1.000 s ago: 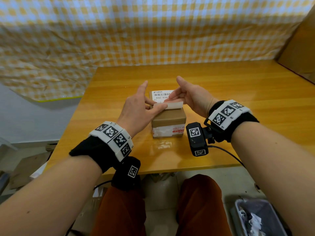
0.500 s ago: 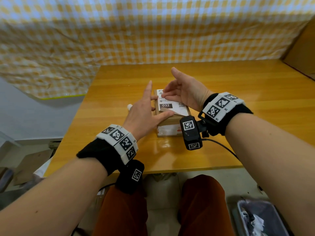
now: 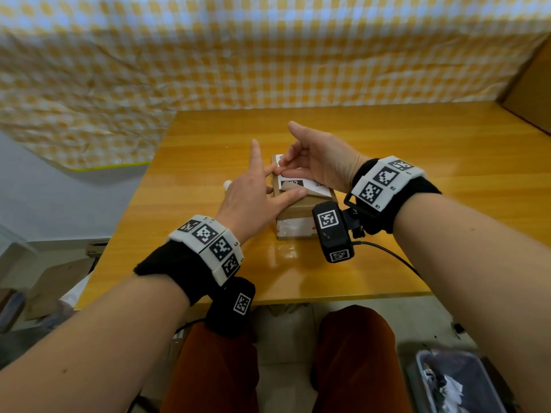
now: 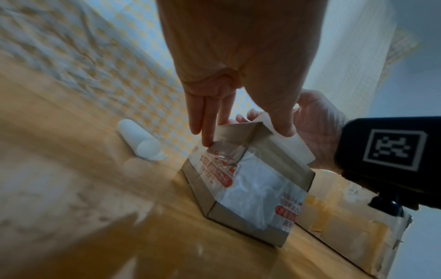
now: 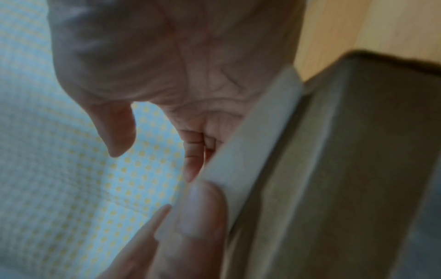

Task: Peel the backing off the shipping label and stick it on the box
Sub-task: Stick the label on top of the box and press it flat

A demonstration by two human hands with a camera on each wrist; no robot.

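While the box (image 3: 301,204) sits on the desk (image 3: 387,263) directly under both hands, the shipping label (image 3: 301,186) lies on its top, long axis running near-to-far, near edge apparently lifted. Left hand (image 3: 253,198) is nearer: fingers straight, thumb pressing the label's near end. Right hand (image 3: 316,162), fingers loosely extended, touches the far end, gripping nothing.

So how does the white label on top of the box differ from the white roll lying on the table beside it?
The shipping label lies on top of the cardboard box, one near corner lifted; the white paper roll lies on the table, left of the box. The label carries black print and both hands touch it, the left hand and the right hand; the roll is blank and untouched. Both are white paper.
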